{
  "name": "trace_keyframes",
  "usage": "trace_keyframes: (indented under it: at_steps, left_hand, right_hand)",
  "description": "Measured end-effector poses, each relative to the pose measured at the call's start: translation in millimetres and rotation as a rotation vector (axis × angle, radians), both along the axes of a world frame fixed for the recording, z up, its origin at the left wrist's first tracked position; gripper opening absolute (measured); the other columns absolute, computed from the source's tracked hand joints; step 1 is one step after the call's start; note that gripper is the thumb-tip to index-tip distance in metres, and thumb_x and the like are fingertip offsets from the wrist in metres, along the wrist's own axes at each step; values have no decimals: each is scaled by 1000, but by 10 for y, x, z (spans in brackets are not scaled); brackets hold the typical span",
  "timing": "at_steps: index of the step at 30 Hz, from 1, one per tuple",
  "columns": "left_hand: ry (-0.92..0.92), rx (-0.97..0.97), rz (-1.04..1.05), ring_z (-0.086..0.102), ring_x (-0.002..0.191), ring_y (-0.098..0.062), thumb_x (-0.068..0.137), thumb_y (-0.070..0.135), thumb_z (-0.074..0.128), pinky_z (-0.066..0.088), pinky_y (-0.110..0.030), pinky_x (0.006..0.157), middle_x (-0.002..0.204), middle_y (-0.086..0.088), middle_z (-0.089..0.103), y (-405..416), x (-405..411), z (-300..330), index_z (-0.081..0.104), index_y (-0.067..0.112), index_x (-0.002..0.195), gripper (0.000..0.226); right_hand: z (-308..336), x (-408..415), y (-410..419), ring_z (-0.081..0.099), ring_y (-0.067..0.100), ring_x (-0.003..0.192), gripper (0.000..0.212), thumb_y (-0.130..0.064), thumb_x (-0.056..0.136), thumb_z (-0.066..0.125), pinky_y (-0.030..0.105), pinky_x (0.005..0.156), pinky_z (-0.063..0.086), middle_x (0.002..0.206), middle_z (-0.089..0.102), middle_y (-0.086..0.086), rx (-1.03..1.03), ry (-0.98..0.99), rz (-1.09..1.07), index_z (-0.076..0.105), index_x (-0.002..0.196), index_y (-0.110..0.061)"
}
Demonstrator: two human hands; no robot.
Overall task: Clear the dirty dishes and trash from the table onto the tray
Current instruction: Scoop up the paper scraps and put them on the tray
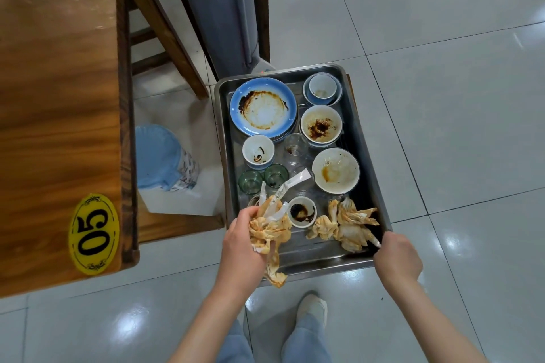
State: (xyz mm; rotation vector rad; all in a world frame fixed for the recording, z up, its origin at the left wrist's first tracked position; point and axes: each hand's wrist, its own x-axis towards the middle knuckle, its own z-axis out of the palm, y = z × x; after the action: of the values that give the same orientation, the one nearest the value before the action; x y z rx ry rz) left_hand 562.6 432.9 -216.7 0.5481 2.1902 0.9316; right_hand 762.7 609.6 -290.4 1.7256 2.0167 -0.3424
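While the left hand (246,240) clutches a wad of stained napkins (269,231) and white paper wrappers over the near left corner of the metal tray (321,263), the right hand (396,259) curls its fingers round the tray's near right edge. Inside the tray, a blue-rimmed plate (263,107) smeared with sauce lies at the far left, with a small cup on a blue saucer (322,88) at the far right. Two dirty white bowls (321,125) (335,170) sit along the tray's right side, and another small white bowl (258,151) stands left of a clear glass (295,147) near the tray's middle. Two green glasses (263,178) stand side by side just nearer than that bowl. A sauce dish (302,211) rests toward the near edge, beside a second heap of crumpled napkins (348,225). Left of the tray stands the wooden table (56,103), bearing a yellow oval sticker (93,233) marked 05.
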Motion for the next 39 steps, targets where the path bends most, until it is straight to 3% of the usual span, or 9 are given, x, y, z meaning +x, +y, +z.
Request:
trace_keyframes:
  at_steps: [4,10,16,19,22,27,33,37,39]
  left_hand:
    - [-8,4,11,54,101,-4,79,23,75,50,-28,86,111,12,58,-25,-21,-11,46,40,115,50]
    - [-9,18,25,55,102,-7,78,22,76,49,-26,86,111,10,59,2,4,-6,48,37,116,50]
    - [-15,19,31,55,101,-5,78,24,76,50,-27,85,110,12,58,-10,2,-23,45,41,114,50]
    - [-25,20,33,54,100,-3,79,25,75,49,-22,82,110,14,57,-32,-3,-33,44,43,113,49]
    - [-37,11,35,55,101,-6,80,25,74,50,-24,83,110,13,58,-51,-17,-42,46,40,115,48]
    - [-46,9,43,54,101,-5,79,24,75,47,-19,80,111,12,57,-46,-19,-49,45,39,116,50]
    - [-43,10,28,55,104,-8,79,22,76,51,-33,89,113,10,58,-29,10,-37,48,32,121,51]
    - [-42,12,16,55,102,-5,79,22,75,51,-27,86,112,12,58,-45,-11,-45,46,39,116,51]
    - [-42,10,16,54,101,-3,79,22,75,49,-20,82,111,13,57,-55,-21,-55,44,42,114,51]
  right_hand:
    - [49,-2,-53,49,33,72,8,-3,84,52,28,55,34,84,44,12,150,191,-85,60,86,-3]
    - [240,-69,-139,45,25,59,5,-2,79,63,24,49,28,81,50,7,312,589,-101,60,79,-6]
    - [293,-309,-204,45,17,64,6,-3,81,61,17,51,30,75,53,6,299,713,-18,57,79,-7]
    - [284,-463,-179,50,20,68,6,-7,84,59,24,57,37,72,55,4,263,759,-308,56,78,-9]
    - [330,-592,-76,53,19,72,4,-10,85,56,18,55,35,69,51,-5,310,835,-726,55,82,-10]
    - [423,-675,105,52,17,73,2,-15,83,52,27,67,39,76,53,-4,491,904,-917,51,83,-13]
    - [325,-672,263,60,22,78,5,-18,84,58,30,66,42,78,61,-2,379,781,-734,59,83,-13]
    - [195,-687,361,60,19,77,10,-23,85,64,27,64,42,89,68,5,235,679,-499,64,89,-13]
    - [149,-700,415,62,21,86,24,-26,83,68,31,73,49,101,68,8,123,676,-482,64,102,-12]
